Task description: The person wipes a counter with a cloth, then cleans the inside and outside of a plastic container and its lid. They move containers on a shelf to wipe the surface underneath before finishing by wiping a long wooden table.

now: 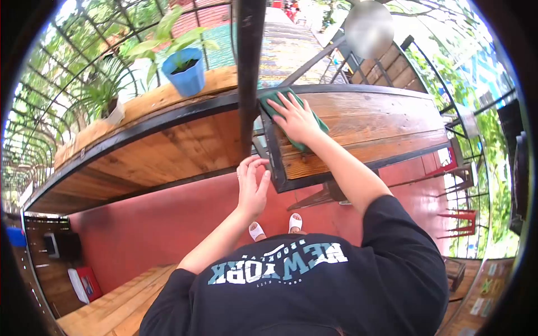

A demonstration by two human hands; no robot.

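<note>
A green cloth [305,112] lies on the wooden tabletop [370,120] at its left end, near the far corner. My right hand [294,119] rests flat on this cloth with the fingers spread, pressing it against the wood. Beside the table's near left corner, my left hand [253,182] is raised with its fingers loosely bent and apart, holding nothing. Its fingertips are close to the black metal edge; whether they touch it is unclear. A black vertical post [250,73] stands just left of the cloth.
Left of the post runs a wooden counter [168,148] with a black frame, a blue plant pot [185,73] behind it. Red stools [462,221] stand at the right. A wooden bench [120,297] lies at the lower left on the red floor [151,224].
</note>
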